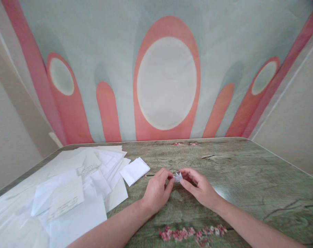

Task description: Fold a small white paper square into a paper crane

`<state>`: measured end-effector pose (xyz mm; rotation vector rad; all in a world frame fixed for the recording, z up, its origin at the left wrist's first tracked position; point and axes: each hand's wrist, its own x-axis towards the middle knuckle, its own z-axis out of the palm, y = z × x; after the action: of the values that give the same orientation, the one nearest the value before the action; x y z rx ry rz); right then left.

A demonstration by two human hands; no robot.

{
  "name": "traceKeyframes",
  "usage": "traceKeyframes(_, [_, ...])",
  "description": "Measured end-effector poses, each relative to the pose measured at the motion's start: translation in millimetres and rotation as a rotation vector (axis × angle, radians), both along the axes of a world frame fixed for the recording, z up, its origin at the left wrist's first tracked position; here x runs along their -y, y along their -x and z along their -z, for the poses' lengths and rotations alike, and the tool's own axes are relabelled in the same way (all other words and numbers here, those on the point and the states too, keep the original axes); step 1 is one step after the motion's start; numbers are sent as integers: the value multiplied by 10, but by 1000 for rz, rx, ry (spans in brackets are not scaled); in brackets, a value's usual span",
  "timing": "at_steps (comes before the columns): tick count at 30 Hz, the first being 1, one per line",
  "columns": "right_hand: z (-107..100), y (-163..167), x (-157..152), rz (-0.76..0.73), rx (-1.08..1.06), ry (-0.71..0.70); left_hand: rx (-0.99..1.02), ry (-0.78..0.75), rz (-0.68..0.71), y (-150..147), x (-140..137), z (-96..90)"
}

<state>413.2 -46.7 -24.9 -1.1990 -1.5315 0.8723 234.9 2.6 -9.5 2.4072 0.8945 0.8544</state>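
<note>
Between my two hands, just above the wood-patterned table (239, 172), is a small piece of folded white paper (177, 177) with pointed tips sticking up. My left hand (158, 188) pinches its left side between thumb and fingers. On the right side, the thumb and fingertips of my right hand (197, 186) grip it too. Parts of the paper are hidden by the fingertips. Nearest to my left hand lies a small stack of white paper rectangles (135, 171), flat on the table.
A large spread of loose white paper sheets (79, 213) covers the table's left side, some with writing. Pink flowers are printed near the front edge (182, 234). Behind the table's far edge hangs a grey-green backdrop (125, 51) with coral arch shapes.
</note>
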Motion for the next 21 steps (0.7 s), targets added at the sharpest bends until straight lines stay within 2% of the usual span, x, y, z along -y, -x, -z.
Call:
traceKeyframes(4, [-31, -9, 17, 44, -9, -41, -11, -55, 24, 2, 5, 1])
traceKeyframes(11, [-94, 24, 11, 4, 169, -156, -9, -94, 61, 4, 19, -1])
traceKeyframes(21, [-29, 16, -27, 46, 199, -41, 14, -30, 50, 2, 25, -10])
